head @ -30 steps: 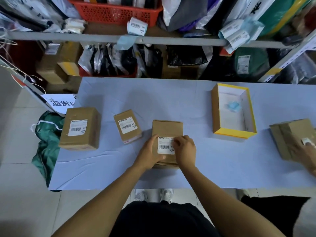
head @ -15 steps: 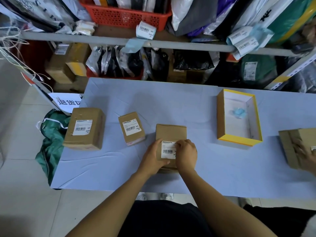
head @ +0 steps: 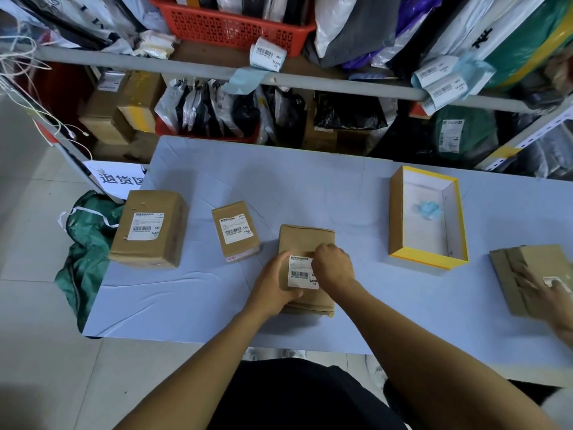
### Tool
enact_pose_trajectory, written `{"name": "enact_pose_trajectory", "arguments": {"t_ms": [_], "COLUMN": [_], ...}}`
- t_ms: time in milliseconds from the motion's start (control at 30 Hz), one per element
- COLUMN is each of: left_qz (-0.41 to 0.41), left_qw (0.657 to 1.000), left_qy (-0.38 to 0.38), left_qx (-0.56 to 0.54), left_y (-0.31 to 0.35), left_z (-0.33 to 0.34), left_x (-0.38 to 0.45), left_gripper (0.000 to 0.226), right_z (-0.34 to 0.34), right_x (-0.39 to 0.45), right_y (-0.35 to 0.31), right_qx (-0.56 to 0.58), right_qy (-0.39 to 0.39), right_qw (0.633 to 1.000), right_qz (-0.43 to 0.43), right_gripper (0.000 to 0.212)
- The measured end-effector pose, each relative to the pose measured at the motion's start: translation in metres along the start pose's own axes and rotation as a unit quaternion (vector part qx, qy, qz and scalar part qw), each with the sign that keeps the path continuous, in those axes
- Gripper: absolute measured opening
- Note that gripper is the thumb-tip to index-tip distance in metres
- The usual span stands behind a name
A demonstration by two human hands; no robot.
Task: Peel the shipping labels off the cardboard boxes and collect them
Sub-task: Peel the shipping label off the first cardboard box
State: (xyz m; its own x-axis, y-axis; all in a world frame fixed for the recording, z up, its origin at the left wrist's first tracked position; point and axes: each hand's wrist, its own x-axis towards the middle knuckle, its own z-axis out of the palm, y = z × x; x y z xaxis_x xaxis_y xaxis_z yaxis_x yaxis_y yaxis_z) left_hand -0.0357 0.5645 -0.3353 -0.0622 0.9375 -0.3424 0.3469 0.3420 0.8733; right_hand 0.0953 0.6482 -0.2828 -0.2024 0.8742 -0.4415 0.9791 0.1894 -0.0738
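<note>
the table (head: pixel 356 187) is covered in a pale blue sheet, and behind it runs a shelf (head: pixel 310 79) crowded with bagged parcels and a red basket (head: pixel 235 26). a green bag (head: pixel 86 243) slumps on the floor at the table's left edge, beside a white sign (head: pixel 117 181) with printed characters.

on the table, an open yellow-rimmed box (head: pixel 400 218) lies to the right with a crumple of light blue backing paper (head: pixel 427 210) inside it. at the far left stands the largest cardboard box (head: pixel 161 243), its shipping label (head: pixel 146 226) flat on top. just right of it, apart from it, sits a smaller box (head: pixel 240 243) with its own label (head: pixel 237 228) in place. at the right edge another person's hand (head: pixel 548 290) rests on a further cardboard box (head: pixel 508 274).

the middle box (head: pixel 307 240) lies near the table's front edge. the left hand (head: pixel 273 287) holds its left side, fingers curled round the edge, thumb beside the label. the right hand (head: pixel 333 263) is curled over the top right corner of the box's label (head: pixel 302 273), its grip pinching at that corner; the fingertips are hidden under the knuckles, so how much of the corner is lifted cannot be told. the rest of that label lies flat on the cardboard.
</note>
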Motion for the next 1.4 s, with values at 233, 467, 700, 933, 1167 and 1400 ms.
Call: {"name": "enact_pose_trajectory", "arguments": {"t_ms": [233, 467, 700, 933, 1167, 1400], "left_qz": [-0.013, -0.017, -0.013, -0.002, -0.003, -0.003], "left_qw": [1.0, 1.0, 0.999, 0.999, 0.999, 0.999], "left_qy": [-0.001, -0.003, -0.01, -0.035, -0.034, -0.027], "left_qx": [0.003, 0.011, 0.03, 0.041, 0.04, 0.039], "left_y": [0.0, -0.003, -0.001, -0.01, -0.01, -0.011], "left_z": [0.0, 0.0, 0.0, 0.004, 0.004, 0.004], "left_x": [0.0, 0.001, 0.003, -0.003, -0.004, -0.003], "left_gripper": [0.089, 0.092, 0.093, 0.078, 0.077, 0.078], "right_z": [0.008, 0.015, 0.026, 0.039, 0.034, 0.036], "right_x": [-0.001, -0.004, -0.008, -0.014, -0.003, -0.001], "right_y": [0.001, 0.008, 0.014, 0.019, 0.019, 0.02], "right_qx": [0.005, 0.029, 0.135, 0.257, 0.221, 0.215], "right_qy": [0.0, 0.019, 0.078, 0.141, 0.092, 0.083], "right_qw": [1.0, 0.999, 0.988, 0.956, 0.97, 0.973], "right_qz": [-0.002, -0.025, -0.01, 0.021, 0.029, 0.019], "right_gripper": [0.023, 0.024, 0.011, 0.004, 0.016, 0.014]}}
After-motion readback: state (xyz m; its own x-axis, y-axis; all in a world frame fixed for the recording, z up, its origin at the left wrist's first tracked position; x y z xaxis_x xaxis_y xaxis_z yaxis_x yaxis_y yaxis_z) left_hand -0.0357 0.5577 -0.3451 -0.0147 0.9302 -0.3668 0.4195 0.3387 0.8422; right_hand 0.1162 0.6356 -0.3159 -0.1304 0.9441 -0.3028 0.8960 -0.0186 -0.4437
